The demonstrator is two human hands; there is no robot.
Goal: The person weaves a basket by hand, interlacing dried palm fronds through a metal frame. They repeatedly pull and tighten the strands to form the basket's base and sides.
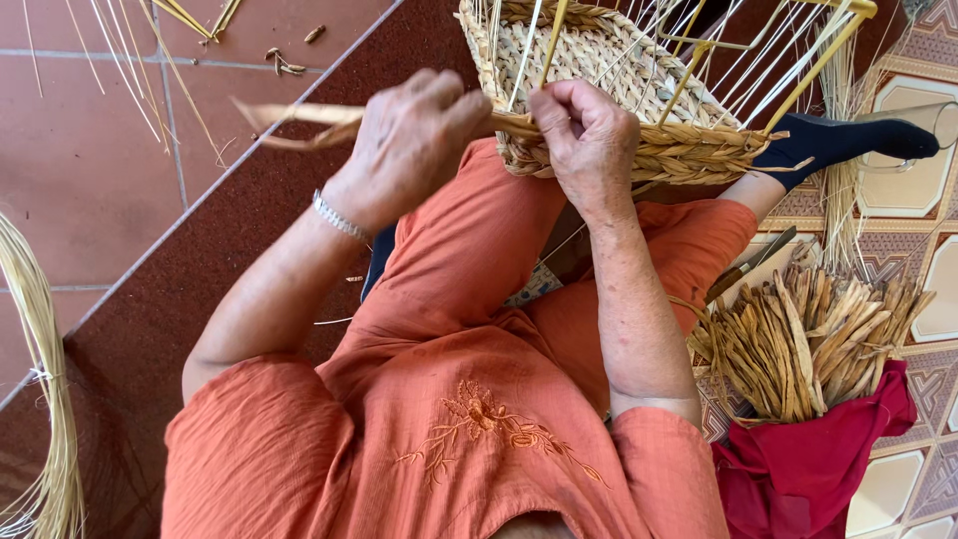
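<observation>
Gripping a flat dried leaf strand (299,118), the left hand (409,140) pulls it taut; the right hand (584,135) pinches it against the woven basket (639,110) rim on the lap, bundle of leaves (808,339) nearby.

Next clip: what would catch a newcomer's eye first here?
Centre top, the left hand and right hand grip a flat dried strand at the rim of a half-woven basket resting on the person's lap, its pale stakes fanning upward. Lower right, a bundle of dried leaf strips lies on a red cloth on the patterned tile floor.
</observation>
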